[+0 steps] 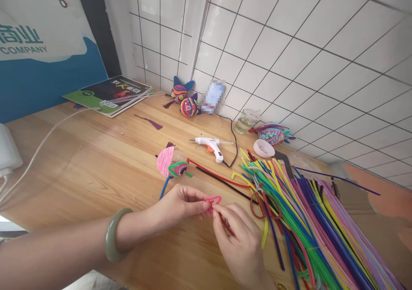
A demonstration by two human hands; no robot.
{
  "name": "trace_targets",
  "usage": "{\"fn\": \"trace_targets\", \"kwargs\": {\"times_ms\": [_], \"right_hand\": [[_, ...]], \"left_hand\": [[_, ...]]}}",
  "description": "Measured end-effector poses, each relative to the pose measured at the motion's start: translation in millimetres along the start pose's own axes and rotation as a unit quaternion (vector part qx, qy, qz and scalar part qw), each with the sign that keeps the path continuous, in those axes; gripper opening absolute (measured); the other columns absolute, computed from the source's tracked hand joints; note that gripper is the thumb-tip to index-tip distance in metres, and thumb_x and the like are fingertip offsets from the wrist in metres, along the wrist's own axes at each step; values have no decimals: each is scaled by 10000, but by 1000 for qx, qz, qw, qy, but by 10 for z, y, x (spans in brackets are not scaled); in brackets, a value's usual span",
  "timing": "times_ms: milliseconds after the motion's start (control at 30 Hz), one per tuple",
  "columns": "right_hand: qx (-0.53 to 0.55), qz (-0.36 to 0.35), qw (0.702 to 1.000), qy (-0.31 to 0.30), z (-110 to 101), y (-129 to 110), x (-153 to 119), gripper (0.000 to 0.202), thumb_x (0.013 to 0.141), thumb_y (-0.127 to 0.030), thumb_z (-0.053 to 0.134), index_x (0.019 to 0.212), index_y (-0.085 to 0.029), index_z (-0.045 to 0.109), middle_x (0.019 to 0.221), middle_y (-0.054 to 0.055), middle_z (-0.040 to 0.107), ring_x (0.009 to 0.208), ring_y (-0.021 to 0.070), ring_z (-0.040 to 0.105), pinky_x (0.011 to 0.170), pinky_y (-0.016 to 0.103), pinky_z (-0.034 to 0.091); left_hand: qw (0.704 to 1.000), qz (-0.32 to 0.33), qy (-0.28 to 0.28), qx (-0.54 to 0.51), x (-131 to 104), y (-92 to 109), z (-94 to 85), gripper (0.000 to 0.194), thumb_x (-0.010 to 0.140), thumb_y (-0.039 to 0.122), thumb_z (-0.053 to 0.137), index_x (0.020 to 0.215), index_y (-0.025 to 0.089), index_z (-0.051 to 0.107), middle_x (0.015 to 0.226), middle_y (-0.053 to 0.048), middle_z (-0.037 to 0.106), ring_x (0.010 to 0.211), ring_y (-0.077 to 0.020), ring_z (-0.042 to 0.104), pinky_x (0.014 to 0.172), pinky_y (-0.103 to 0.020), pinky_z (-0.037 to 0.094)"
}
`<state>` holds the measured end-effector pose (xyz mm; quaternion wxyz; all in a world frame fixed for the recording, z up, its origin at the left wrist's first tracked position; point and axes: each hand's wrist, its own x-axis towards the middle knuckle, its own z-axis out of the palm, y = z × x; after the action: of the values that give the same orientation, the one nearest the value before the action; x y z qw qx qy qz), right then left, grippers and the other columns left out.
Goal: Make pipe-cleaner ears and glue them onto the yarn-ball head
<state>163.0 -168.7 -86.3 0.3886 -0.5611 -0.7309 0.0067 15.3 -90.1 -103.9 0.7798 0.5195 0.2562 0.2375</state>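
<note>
The left hand (186, 204) is pinching a pink loop (214, 200) between thumb and fingers, and the right hand (238, 234) is gripping its near side with the fingertips. The loop is sitting between the hands, above the table (135, 161).

Just beyond the left hand, a part-wrapped ball (165, 161) is lying with a blue stem (164, 188) reaching down toward the wrist. A red stem (219, 173) and a black stem (222, 182) are running from near the ball toward the scissors (264, 204), which are resting open on the stems beside the right hand. A thick heap of stems (299, 195) is crowding the right side, reaching close to the right forearm. Farther back, the glue gun (209, 145) is lying on its side, its black cord (235, 142) curving toward the wall (257, 37). A bowl (264, 148), a jar (246, 120) and a phone (213, 97) are standing near that wall.

The wall is bounding the far side, and a blue board (48, 84) is closing the far left. Bare wood is showing between the ball and the white cord (48, 131), while the left arm is covering part of the near edge.
</note>
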Motion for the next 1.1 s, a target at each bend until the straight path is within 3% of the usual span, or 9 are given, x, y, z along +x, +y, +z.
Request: {"fn": "trace_targets", "kwargs": {"times_ms": [200, 833, 933, 1100], "right_hand": [[7, 2, 1000, 9, 2, -9, -19, 155, 783, -44, 516, 844, -141, 620, 655, 56, 602, 608, 151, 557, 548, 276, 465], [3, 1, 1000, -23, -7, 25, 13, 163, 833, -103, 475, 845, -178, 619, 705, 51, 643, 669, 166, 597, 611, 289, 495], [36, 39, 999, -14, -10, 18, 16, 123, 824, -125, 500, 802, -185, 605, 693, 44, 635, 628, 152, 578, 569, 266, 484], [72, 162, 984, -24, -44, 22, 33, 67, 788, -220, 564, 766, -180, 613, 656, 20, 623, 548, 127, 536, 527, 236, 462]], "left_hand": [[1000, 12, -11, -14, 4, -7, 36, 288, 746, 298, 619, 997, 163, 666, 914, -62, 699, 829, -171, 616, 770, -247, 453], [1000, 18, 22, -12, 6, -28, 10, 200, 718, 310, 645, 803, 133, 605, 764, -30, 684, 744, -139, 621, 696, -223, 459], [999, 9, 18, -37, 10, -34, -3, 188, 715, 302, 650, 785, 136, 595, 768, -32, 689, 750, -140, 622, 705, -230, 452], [997, -17, 33, -62, 1, 52, 2, 172, 707, 274, 660, 775, 125, 606, 728, -36, 690, 714, -129, 616, 705, -234, 448]]}}
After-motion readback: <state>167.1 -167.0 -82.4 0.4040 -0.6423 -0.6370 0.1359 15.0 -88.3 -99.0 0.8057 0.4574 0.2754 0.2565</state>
